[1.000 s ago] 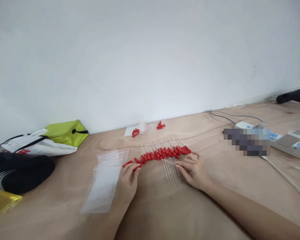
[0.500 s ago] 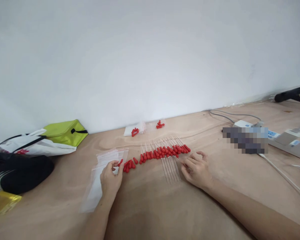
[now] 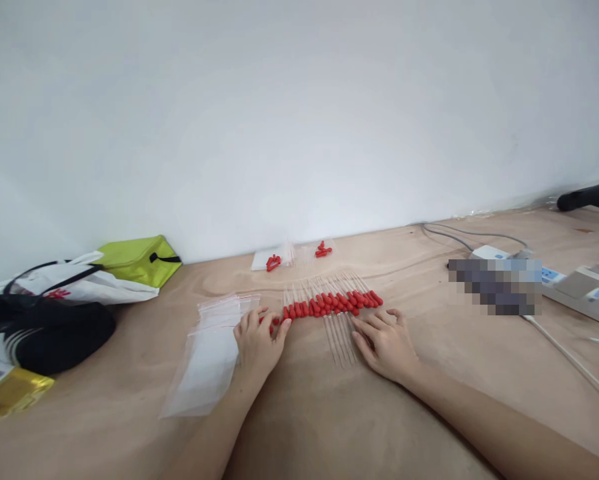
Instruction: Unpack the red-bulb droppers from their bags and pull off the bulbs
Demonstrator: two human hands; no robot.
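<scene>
A row of red rubber caps [image 3: 332, 303] lies across the wooden table, with thin clear glass tubes [image 3: 340, 333] fanned out under and behind it. My left hand [image 3: 258, 343] rests flat over the left end of the row, fingers spread, covering a few loose red caps. Its left side touches a stack of clear zip bags [image 3: 212, 350]. My right hand [image 3: 386, 343] lies on the table beside the near ends of the tubes, fingers stretched out and touching them. Neither hand visibly holds anything.
A filled bag with red caps [image 3: 274, 261] lies near the wall. Bags, a lime green pouch [image 3: 139, 259] and a yellow packet [image 3: 12, 393] sit at the left. A power strip [image 3: 579, 283] with cables [image 3: 569, 357] runs along the right.
My left hand moved right from the zip bags back onto the left end of the red row and flattened. My right hand spread its fingers onto the tube ends.
</scene>
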